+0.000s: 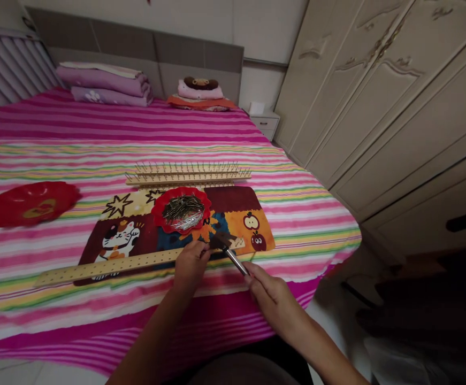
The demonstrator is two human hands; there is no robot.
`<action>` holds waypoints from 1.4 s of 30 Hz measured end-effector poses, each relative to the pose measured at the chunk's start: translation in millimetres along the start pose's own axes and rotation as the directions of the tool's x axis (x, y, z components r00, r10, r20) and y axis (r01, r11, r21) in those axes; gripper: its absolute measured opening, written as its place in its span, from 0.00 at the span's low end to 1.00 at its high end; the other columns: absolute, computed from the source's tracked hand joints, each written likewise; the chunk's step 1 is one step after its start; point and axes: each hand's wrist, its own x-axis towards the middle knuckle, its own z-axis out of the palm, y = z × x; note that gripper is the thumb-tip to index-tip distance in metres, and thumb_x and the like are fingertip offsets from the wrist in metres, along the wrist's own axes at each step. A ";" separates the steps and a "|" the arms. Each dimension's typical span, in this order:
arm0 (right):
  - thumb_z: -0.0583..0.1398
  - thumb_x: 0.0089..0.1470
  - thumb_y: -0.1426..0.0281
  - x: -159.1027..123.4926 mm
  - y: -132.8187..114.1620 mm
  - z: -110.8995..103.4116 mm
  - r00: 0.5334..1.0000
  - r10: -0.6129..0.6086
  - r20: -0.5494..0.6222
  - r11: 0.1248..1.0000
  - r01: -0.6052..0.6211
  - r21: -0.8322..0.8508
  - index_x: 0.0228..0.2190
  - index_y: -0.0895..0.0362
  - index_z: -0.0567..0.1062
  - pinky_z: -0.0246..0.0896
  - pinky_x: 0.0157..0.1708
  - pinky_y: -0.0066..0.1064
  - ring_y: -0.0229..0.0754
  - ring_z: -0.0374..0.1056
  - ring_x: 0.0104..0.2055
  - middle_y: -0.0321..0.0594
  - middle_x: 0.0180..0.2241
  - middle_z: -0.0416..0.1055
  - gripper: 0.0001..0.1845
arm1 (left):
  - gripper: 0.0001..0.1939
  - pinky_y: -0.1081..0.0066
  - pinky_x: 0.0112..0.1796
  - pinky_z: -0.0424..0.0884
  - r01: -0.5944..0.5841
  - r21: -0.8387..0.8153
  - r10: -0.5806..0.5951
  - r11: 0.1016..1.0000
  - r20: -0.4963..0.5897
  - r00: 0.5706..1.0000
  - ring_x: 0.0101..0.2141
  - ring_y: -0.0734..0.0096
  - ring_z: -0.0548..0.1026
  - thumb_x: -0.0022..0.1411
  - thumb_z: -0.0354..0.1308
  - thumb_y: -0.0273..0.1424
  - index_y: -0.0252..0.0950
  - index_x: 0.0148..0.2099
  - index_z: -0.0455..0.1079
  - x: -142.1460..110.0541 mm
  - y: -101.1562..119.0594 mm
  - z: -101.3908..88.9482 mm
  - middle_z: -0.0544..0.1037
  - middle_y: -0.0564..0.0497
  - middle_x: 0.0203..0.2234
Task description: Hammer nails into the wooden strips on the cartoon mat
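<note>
Hammer (236, 262), its metal shaft gripped in a closed right hand (270, 294), hovers over a drilled wooden strip (112, 266) at the near edge of a cat-print mat (136, 240), the curled left hand (190, 266) on the strip, seemingly steadying it, any grip hidden.

Left hand (191, 266), right hand (275, 300) bare; left forearm (148, 337), right forearm (316, 342) without sleeves; dark garment (292, 366) at lap.
</note>
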 end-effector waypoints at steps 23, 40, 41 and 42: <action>0.61 0.44 0.56 -1.1 90.4 0.0 0.793 0.580 -0.187 0.565 -0.226 0.794 0.35 0.52 0.65 0.36 0.09 0.14 0.26 0.47 0.11 0.24 0.16 0.57 0.18 | 0.06 0.73 0.35 0.66 -0.054 -0.055 0.053 0.997 -0.026 0.998 0.32 0.72 0.72 0.56 0.52 0.29 0.38 0.32 0.71 -1.5 -10.9 -1.9 0.75 0.52 0.29; 0.60 0.46 0.55 -2.2 109.0 5.4 0.811 0.547 -0.208 0.588 -0.195 0.785 0.40 0.51 0.66 0.36 0.09 0.15 0.26 0.47 0.12 0.24 0.17 0.58 0.21 | 0.13 0.66 0.35 0.64 0.162 0.587 -0.296 0.793 0.139 0.945 0.39 0.57 0.74 0.53 0.50 0.30 0.37 0.36 0.74 90.2 -8.8 -54.1 0.78 0.42 0.34; 0.60 0.46 0.55 -2.0 109.1 5.4 0.810 0.549 -0.205 0.583 -0.196 0.788 0.40 0.51 0.66 0.36 0.09 0.15 0.26 0.47 0.12 0.24 0.17 0.58 0.21 | 0.13 0.67 0.34 0.64 0.156 0.586 -0.295 0.795 0.149 0.944 0.39 0.57 0.74 0.53 0.49 0.30 0.37 0.36 0.74 90.2 -8.7 -54.7 0.78 0.42 0.34; 0.60 0.46 0.55 -1.7 108.9 5.3 0.809 0.552 -0.203 0.578 -0.196 0.792 0.40 0.51 0.67 0.36 0.09 0.15 0.26 0.47 0.12 0.24 0.17 0.58 0.21 | 0.13 0.67 0.34 0.64 0.143 0.586 -0.286 0.797 0.158 0.945 0.38 0.58 0.74 0.53 0.49 0.30 0.37 0.36 0.74 89.9 -8.8 -55.5 0.78 0.42 0.33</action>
